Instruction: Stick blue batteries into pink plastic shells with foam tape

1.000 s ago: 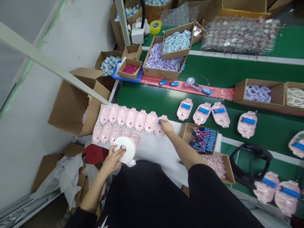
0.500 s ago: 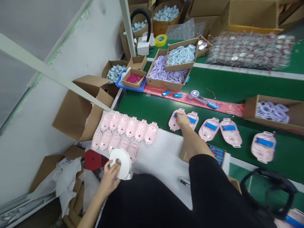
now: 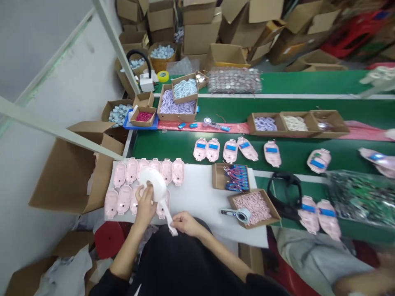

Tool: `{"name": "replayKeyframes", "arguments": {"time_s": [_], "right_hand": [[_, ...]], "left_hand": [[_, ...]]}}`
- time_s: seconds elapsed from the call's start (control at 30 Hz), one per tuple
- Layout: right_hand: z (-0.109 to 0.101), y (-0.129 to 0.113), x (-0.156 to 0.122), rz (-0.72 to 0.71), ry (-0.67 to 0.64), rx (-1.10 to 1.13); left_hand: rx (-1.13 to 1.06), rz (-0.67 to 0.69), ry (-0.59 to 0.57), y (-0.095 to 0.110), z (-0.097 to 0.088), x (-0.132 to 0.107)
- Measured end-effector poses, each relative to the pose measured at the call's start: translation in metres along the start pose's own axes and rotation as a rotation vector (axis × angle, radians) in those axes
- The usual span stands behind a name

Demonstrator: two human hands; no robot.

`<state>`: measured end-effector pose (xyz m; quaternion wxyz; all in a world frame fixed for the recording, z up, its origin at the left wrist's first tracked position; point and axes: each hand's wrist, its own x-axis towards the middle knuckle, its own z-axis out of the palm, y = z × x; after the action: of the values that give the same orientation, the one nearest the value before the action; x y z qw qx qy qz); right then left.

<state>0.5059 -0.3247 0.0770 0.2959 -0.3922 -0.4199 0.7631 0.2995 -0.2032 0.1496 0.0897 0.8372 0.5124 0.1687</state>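
My left hand holds a roll of white tape, its fingers in the roll's core. A loose strip hangs down from the roll, and my right hand pinches it near its free end, over my lap. Under and around the roll, two rows of pink plastic shells lie on the white sheet; the roll and my left hand hide some of them. Further off on the green surface, several pink shells carry blue battery packs.
A box of wired blue batteries, a box of small pink parts and a handheld fan lie at the right. Beyond stand boxes of rings. A person's leg is at lower right; a large carton stands left.
My right hand has come back from a pink shell on the green surface and now grips the tape strip. The view has swung right, and the roll is raised over the shells.
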Motion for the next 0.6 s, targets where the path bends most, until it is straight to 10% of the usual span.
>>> {"name": "replayKeyframes", "arguments": {"time_s": [0.1,0.23,0.37,0.6], "right_hand": [[-0.034,-0.001,-0.01,0.017,0.198,-0.167],[-0.158,-0.013,-0.015,0.113,0.501,-0.408],[-0.266,-0.022,-0.034,0.585,0.7,-1.045],[-0.286,-0.003,-0.04,0.797,0.601,-1.218]], "left_hand": [[-0.054,-0.046,0.034,-0.002,0.007,0.005],[-0.106,-0.005,-0.005,0.013,0.011,-0.016],[-0.1,0.001,0.028,0.029,0.012,-0.044],[-0.066,-0.015,0.065,0.034,0.008,-0.07]]}}
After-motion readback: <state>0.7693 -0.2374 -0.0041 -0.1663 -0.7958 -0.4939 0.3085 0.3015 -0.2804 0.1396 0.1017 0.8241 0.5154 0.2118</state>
